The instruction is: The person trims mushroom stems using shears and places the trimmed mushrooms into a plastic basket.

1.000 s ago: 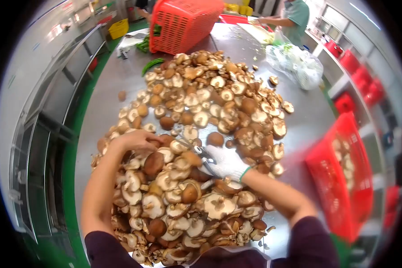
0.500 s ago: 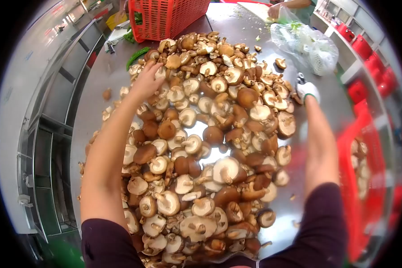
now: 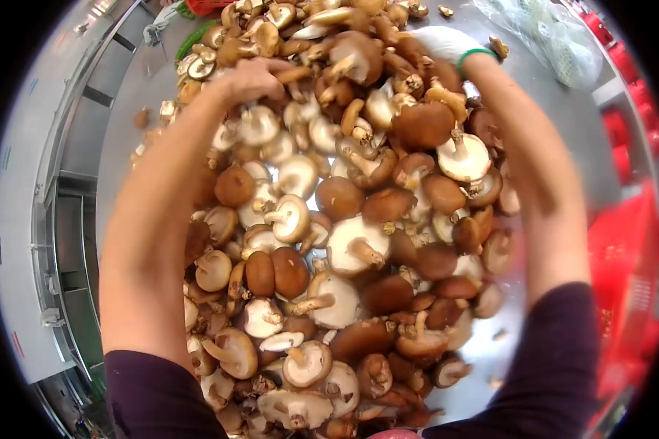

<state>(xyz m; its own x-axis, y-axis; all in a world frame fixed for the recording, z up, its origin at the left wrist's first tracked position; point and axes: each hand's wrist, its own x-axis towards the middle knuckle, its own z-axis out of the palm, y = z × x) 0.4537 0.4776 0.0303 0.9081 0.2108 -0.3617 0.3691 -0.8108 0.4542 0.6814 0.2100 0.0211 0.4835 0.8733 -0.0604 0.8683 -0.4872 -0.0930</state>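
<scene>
Brown-capped shiitake mushrooms (image 3: 340, 197) lie in a deep heap, many with pale gills and stems turned up. At the heap's upper left, my bare left hand (image 3: 260, 79) presses against mushrooms, its fingers apart and slightly blurred. My right hand (image 3: 443, 45) wears a white glove with a green cuff and reaches round the heap's far right side. Mushrooms hide its fingers, so its grip does not show. Several mushrooms between the two hands are smeared by motion.
A metal table (image 3: 132, 95) carries the heap. A green pepper (image 3: 194, 38) lies at the upper left, beyond it part of a red basket (image 3: 206, 6). Clear plastic bags (image 3: 556, 44) lie at the upper right. Blurred red plastic (image 3: 626, 271) stands beside my right arm.
My right hand has moved from the table's right side to the heap's far side. The mushrooms at the top have shifted nearer and piled higher. The view has moved closer.
</scene>
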